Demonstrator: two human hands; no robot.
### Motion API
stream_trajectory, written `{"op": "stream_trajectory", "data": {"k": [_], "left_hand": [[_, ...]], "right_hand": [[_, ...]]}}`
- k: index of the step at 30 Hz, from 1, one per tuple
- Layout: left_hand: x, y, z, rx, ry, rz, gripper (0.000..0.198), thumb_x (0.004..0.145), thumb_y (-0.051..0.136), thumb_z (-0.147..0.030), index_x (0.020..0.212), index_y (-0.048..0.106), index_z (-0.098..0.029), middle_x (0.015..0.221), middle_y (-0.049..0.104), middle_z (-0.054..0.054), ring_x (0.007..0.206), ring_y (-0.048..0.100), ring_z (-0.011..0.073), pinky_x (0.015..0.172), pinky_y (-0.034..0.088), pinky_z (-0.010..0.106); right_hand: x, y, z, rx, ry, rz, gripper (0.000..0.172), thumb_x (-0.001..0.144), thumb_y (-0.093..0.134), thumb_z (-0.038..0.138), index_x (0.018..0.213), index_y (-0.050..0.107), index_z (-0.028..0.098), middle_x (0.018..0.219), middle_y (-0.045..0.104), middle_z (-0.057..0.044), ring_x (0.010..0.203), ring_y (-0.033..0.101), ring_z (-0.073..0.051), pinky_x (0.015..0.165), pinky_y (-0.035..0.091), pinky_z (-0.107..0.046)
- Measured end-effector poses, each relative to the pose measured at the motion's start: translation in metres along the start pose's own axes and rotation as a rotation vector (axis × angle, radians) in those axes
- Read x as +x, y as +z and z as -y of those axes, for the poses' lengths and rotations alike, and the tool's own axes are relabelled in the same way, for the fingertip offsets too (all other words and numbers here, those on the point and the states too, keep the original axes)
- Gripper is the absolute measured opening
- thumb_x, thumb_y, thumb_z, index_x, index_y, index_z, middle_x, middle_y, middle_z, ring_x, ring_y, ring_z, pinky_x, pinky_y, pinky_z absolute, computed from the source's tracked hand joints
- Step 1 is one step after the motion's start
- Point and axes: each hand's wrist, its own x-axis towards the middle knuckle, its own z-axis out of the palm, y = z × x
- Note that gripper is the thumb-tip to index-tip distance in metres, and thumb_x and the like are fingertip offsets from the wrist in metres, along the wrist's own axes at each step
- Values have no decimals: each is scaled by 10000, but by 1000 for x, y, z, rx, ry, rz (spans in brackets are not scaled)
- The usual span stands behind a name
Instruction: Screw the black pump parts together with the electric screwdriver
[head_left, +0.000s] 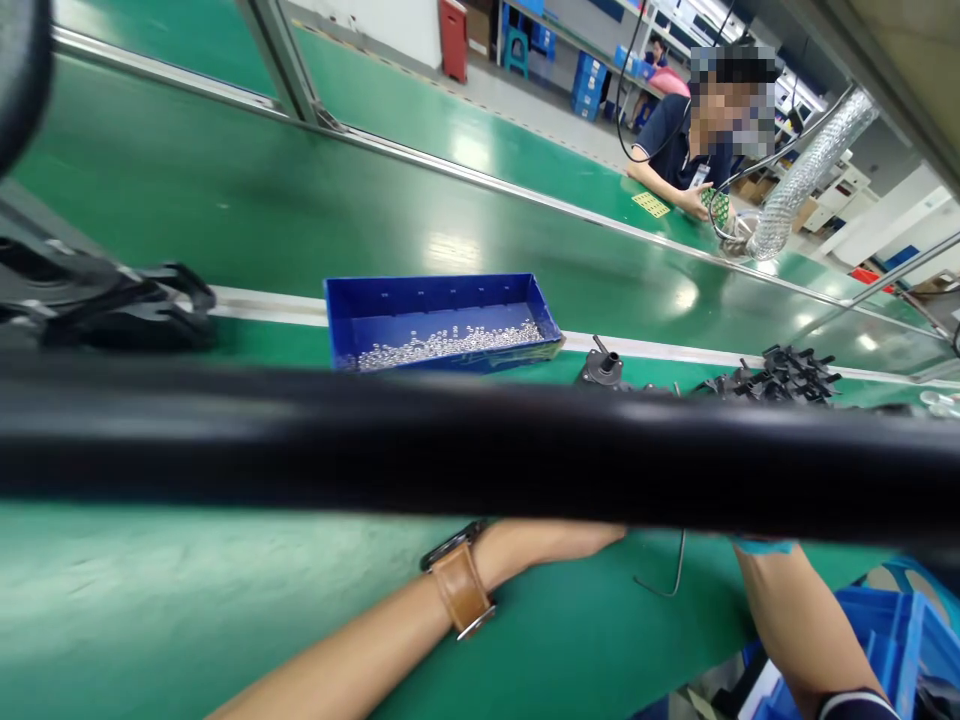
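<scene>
A thick black bar crosses the whole view and hides both my hands. My left forearm, with a brown leather watch strap, reaches from the lower middle up under the bar; only the back of my left hand shows, its fingers hidden. My right forearm rises at the lower right, and its hand is out of sight behind the bar. Beyond the bar stands a blue tray holding several small silver parts. A small black part and a heap of black plastic parts lie to its right.
Green belt surfaces run across the bench with metal rails between them. Black parts lie at the left. A blue bin sits at the lower right. Another person works across the line beside a silver flexible duct.
</scene>
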Motion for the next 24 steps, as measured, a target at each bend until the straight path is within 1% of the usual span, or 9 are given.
{"op": "stream_trajectory", "data": {"k": [2, 4, 6, 8, 11, 15, 19, 23, 24], "left_hand": [[0, 0, 0, -5, -7, -17, 508, 719, 710, -261, 1219, 623, -221, 1108, 711, 95, 1019, 658, 309, 816, 507, 372], [1, -1, -1, -16, 1, -30, 461, 735, 691, -254, 1191, 631, -227, 1076, 716, 87, 998, 665, 301, 824, 510, 376], [2, -2, -2, -34, 29, -25, 432, 732, 681, -243, 1162, 632, -237, 1037, 718, 72, 974, 669, 292, 849, 515, 389], [4, -3, -3, -46, 57, -9, 423, 725, 677, -237, 1145, 628, -248, 1012, 716, 58, 956, 670, 287, 868, 518, 403], [5, -4, -3, -40, 66, 0, 406, 726, 666, -232, 1128, 620, -263, 989, 711, 49, 945, 671, 285, 868, 518, 404], [4, -3, -4, -5, 49, 12, 405, 726, 659, -218, 1126, 609, -252, 980, 700, 50, 955, 670, 286, 862, 509, 402], [5, -3, -4, 62, 35, 37, 453, 708, 677, -211, 1153, 592, -234, 1035, 696, 63, 968, 663, 280, 828, 508, 382], [5, -1, -2, 76, 31, 36, 515, 701, 694, -224, 1202, 576, -236, 1072, 696, 66, 999, 661, 289, 847, 509, 388], [5, -1, 0, 73, 31, 35, 519, 698, 697, -221, 1202, 578, -238, 1075, 698, 65, 1001, 661, 289, 857, 510, 392]], "right_hand": [[1, -3, 1, -20, 19, 27, 254, 918, 710, 442, 985, 766, 203, 559, 583, 18, 450, 570, -146, 482, 534, -287], [1, -6, 2, -61, 18, 13, 235, 909, 724, 392, 1023, 772, 192, 579, 584, 23, 437, 564, -131, 504, 541, -293], [0, -8, 3, -90, -9, 1, 244, 918, 705, 406, 1045, 760, 206, 558, 561, 41, 386, 522, -116, 468, 516, -283], [0, -9, 2, -89, -31, 13, 260, 895, 721, 449, 1035, 740, 231, 515, 529, 58, 339, 476, -117, 405, 468, -273], [0, -8, 1, -85, -38, 22, 264, 863, 762, 465, 1005, 718, 247, 479, 500, 65, 321, 451, -124, 356, 428, -264], [3, -4, 3, -93, -38, 10, 219, 887, 755, 410, 999, 713, 227, 521, 529, 61, 362, 492, -111, 391, 489, -249], [8, 4, 5, -56, -45, 14, 300, 918, 713, 464, 979, 730, 170, 551, 539, 46, 413, 517, -104, 431, 514, -237], [11, 7, 6, -70, -56, -13, 220, 883, 770, 365, 960, 721, 165, 552, 549, 51, 423, 522, -95, 459, 528, -223], [11, 7, 6, -71, -60, -11, 209, 884, 769, 362, 955, 716, 172, 545, 549, 53, 417, 522, -96, 454, 527, -222]]}}
